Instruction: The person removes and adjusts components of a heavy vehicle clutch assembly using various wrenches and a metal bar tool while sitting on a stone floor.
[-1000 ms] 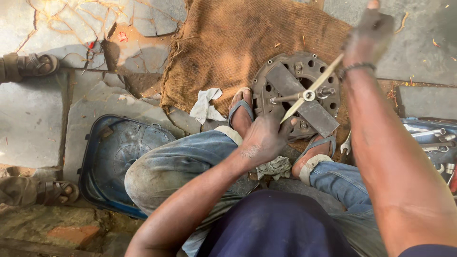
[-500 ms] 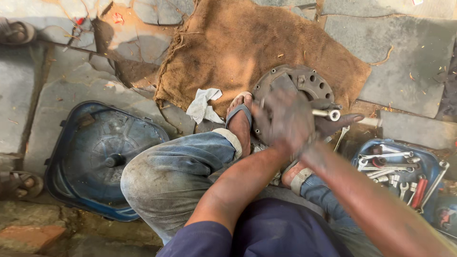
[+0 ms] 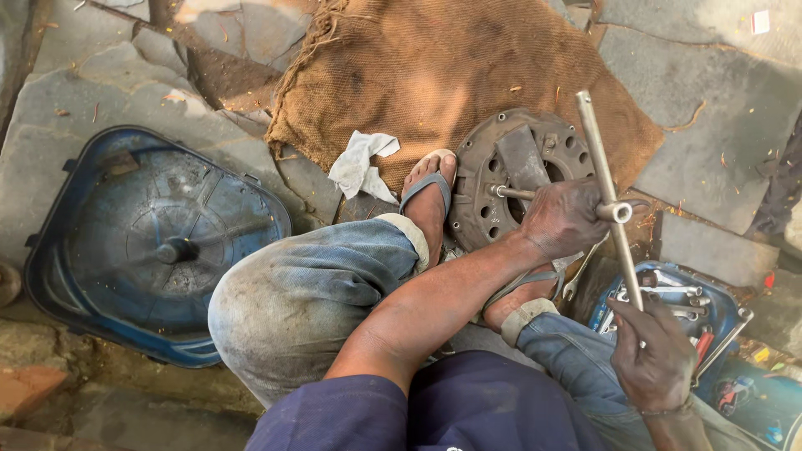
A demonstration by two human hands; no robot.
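While both hands (image 3: 564, 219) grip cross wrench (image 3: 608, 192), clutch plate (image 3: 518, 171) underfoot, sacking beneath

Outdoor stone-paved ground in patchy sunlight

Irregular grey flagstone paving (image 3: 710, 92) lies under a coarse brown burlap sack (image 3: 434, 75); a blue dished plastic cover (image 3: 109, 276) rests at left.

Disc (image 3: 510, 171) centre behind left hand (image 3: 564, 219); tool tray (image 3: 718, 321) perhaps partly offscreen

Tool tray (image 3: 727, 321) close beside right hand (image 3: 656, 355)
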